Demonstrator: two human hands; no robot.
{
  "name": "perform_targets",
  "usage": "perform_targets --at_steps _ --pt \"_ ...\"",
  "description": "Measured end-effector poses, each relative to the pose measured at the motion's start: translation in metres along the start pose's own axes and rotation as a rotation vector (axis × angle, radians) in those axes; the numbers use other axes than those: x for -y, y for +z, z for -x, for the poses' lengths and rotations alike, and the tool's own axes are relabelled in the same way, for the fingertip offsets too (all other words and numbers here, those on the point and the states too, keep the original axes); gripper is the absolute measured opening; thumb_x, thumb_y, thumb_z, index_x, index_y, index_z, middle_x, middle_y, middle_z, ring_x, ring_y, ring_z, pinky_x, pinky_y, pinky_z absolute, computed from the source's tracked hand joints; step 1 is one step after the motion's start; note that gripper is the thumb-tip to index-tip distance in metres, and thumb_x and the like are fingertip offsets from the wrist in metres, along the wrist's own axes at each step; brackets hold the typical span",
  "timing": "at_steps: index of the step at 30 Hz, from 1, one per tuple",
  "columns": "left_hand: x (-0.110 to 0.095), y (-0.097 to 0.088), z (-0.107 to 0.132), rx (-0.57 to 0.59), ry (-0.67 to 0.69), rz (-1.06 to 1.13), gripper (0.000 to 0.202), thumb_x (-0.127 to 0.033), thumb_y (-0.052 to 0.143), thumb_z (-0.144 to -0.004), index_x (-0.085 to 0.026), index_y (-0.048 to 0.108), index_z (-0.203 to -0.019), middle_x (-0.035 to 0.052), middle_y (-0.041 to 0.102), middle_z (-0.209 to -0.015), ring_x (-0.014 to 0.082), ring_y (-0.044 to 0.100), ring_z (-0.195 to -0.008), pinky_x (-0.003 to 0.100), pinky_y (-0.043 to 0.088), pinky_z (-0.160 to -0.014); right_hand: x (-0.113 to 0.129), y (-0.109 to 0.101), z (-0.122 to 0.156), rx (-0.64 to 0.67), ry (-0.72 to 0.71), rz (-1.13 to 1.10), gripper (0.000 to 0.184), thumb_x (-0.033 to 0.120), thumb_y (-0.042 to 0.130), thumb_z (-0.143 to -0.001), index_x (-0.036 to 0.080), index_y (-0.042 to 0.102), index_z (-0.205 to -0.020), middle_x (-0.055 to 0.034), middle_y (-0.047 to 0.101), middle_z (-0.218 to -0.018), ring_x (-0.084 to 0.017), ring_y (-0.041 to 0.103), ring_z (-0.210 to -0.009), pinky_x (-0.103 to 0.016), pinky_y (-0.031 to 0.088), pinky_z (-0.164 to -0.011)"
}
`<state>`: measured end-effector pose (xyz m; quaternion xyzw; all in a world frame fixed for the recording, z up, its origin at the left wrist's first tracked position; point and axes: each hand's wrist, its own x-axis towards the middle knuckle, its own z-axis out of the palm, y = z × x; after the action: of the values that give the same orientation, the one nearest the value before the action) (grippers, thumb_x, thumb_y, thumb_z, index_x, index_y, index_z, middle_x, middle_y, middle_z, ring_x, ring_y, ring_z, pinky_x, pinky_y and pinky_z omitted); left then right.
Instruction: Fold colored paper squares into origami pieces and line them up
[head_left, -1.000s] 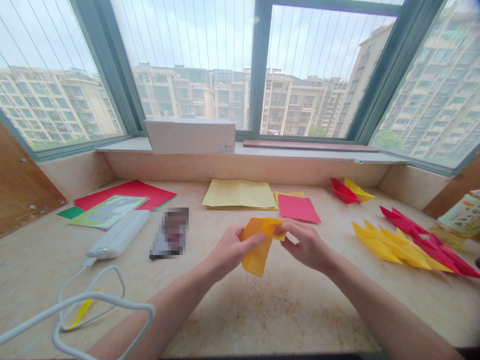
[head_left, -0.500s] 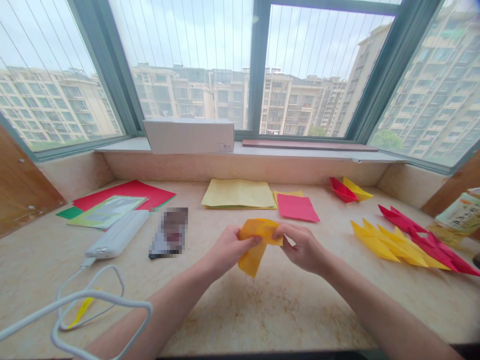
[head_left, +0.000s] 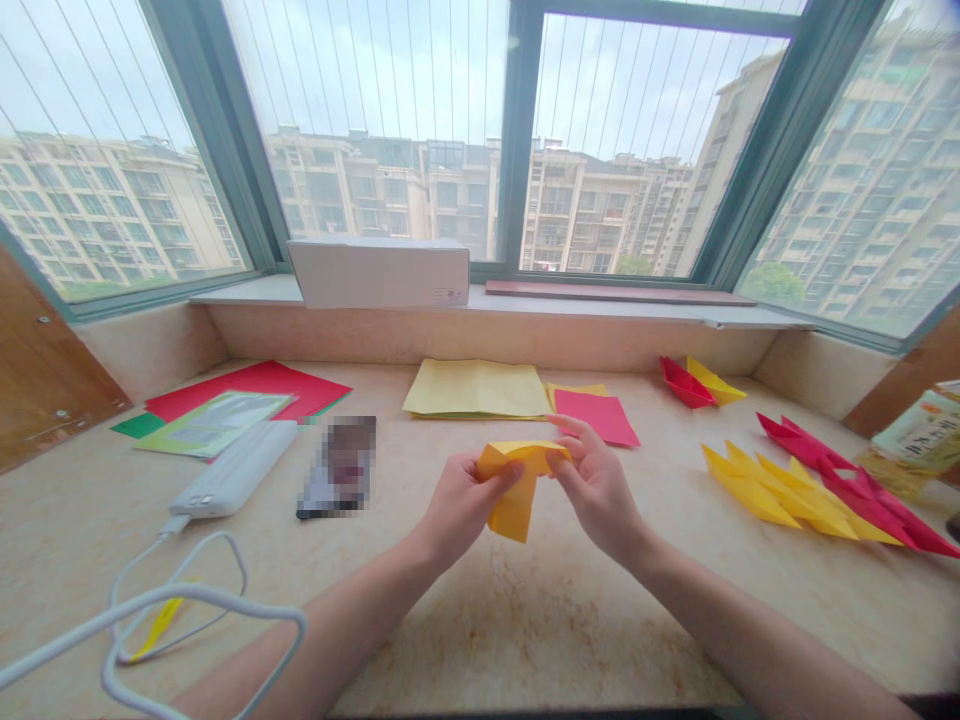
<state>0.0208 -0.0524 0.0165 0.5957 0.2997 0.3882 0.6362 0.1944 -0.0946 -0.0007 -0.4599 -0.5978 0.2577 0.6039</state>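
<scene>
A partly folded sheet of yellow paper (head_left: pixel 516 508) is held up over the counter between both hands, with one flap hanging down. My left hand (head_left: pixel 469 500) pinches its left side, thumb on the near face and the fingers behind it out of sight. At the upper right corner, my right hand (head_left: pixel 596 480) grips the paper between thumb and fingers. Behind the hands lie a red paper square (head_left: pixel 600 415) and a stack of pale yellow sheets (head_left: pixel 476 388).
Folded yellow paper boats (head_left: pixel 787 490) and red ones (head_left: pixel 877 500) stand at the right, near a bottle (head_left: pixel 922 430). On the left are a white power bank (head_left: pixel 236 470) with a looped cable (head_left: pixel 210 595), a phone (head_left: pixel 339 465) and red sheets (head_left: pixel 255 385). A white box (head_left: pixel 379 275) rests on the sill.
The yellow paper has turned and looks flatter along its top edge. My right hand has rolled over, its fingers now raised and spread more behind the paper's corner.
</scene>
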Motion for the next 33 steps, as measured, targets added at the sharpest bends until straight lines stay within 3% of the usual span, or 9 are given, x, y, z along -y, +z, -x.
perform_targets --at_steps 3,7,9,13,17,22,28,33 --pt "-0.0004 0.0038 0.0032 0.028 0.012 -0.048 0.041 -0.051 0.074 -0.076 -0.011 0.073 -0.081 0.0024 0.061 -0.069 0.0124 0.048 -0.061 0.024 0.035 -0.058 0.0017 -0.0017 -0.0008 -0.071 -0.027 0.063 0.035 0.033 0.063 -0.089 0.021 0.053 -0.121 0.0005 0.066 -0.076 -0.015 0.063 -0.064 -0.026 0.052 -0.059" --pt "-0.0001 0.0050 0.0042 0.143 -0.051 -0.062 0.034 -0.046 0.073 -0.079 -0.012 0.074 -0.079 0.0026 0.064 -0.069 0.0139 0.054 -0.062 0.025 0.039 -0.062 0.0028 -0.0032 0.0008 -0.115 -0.098 0.200 0.021 0.025 0.061 -0.087 0.022 0.056 -0.107 0.0006 0.066 -0.074 -0.016 0.062 -0.065 -0.026 0.050 -0.060" --pt "0.0009 0.0047 0.0034 0.180 -0.052 -0.053 0.029 -0.041 0.073 -0.079 -0.012 0.075 -0.079 0.0029 0.067 -0.074 0.0156 0.057 -0.067 0.025 0.042 -0.066 0.0021 -0.0041 0.0017 -0.111 -0.134 0.294 0.015 0.022 0.061 -0.085 0.023 0.059 -0.100 -0.0004 0.068 -0.074 -0.017 0.061 -0.065 -0.028 0.049 -0.060" --pt "0.0025 0.0037 0.0016 0.143 -0.030 -0.009 0.023 -0.030 0.077 -0.075 -0.015 0.075 -0.092 0.0041 0.072 -0.088 0.0195 0.062 -0.081 0.028 0.046 -0.077 0.0012 -0.0071 0.0015 -0.034 -0.248 0.409 0.013 0.016 0.059 -0.084 0.023 0.066 -0.092 -0.0017 0.069 -0.078 -0.017 0.059 -0.067 -0.029 0.049 -0.061" --pt "0.0009 0.0033 0.0010 0.176 0.010 0.031 0.027 -0.028 0.075 -0.078 -0.015 0.072 -0.101 0.0067 0.072 -0.098 0.0223 0.064 -0.090 0.030 0.048 -0.082 0.0031 -0.0077 0.0006 0.075 -0.296 0.341 0.023 0.014 0.055 -0.088 0.024 0.070 -0.103 -0.0043 0.067 -0.090 -0.018 0.061 -0.077 -0.030 0.052 -0.066" --pt "-0.0005 0.0041 0.0010 0.177 -0.016 0.038 0.029 -0.032 0.075 -0.079 -0.014 0.069 -0.101 0.0084 0.072 -0.097 0.0234 0.066 -0.089 0.030 0.050 -0.078 0.0033 -0.0046 0.0024 0.194 -0.271 0.272 0.039 0.010 0.052 -0.088 0.027 0.068 -0.120 -0.0062 0.066 -0.104 -0.017 0.062 -0.085 -0.030 0.056 -0.071" --pt "0.0000 0.0027 0.0019 0.108 -0.027 0.043 0.028 -0.037 0.072 -0.081 -0.013 0.070 -0.096 0.0064 0.072 -0.091 0.0197 0.066 -0.083 0.026 0.049 -0.074 0.0012 -0.0061 0.0045 0.241 -0.291 0.279 0.048 0.007 0.050 -0.088 0.028 0.065 -0.128 -0.0061 0.064 -0.102 -0.016 0.060 -0.081 -0.029 0.056 -0.072" --pt "-0.0042 0.0029 0.0030 0.149 0.003 0.064 0.031 -0.040 0.070 -0.083 -0.011 0.070 -0.095 0.0076 0.072 -0.087 0.0199 0.066 -0.079 0.027 0.049 -0.074 0.0016 -0.0086 0.0045 0.269 -0.316 0.287 0.049 0.008 0.050 -0.089 0.029 0.062 -0.133 -0.0068 0.064 -0.106 -0.016 0.060 -0.082 -0.029 0.056 -0.072"
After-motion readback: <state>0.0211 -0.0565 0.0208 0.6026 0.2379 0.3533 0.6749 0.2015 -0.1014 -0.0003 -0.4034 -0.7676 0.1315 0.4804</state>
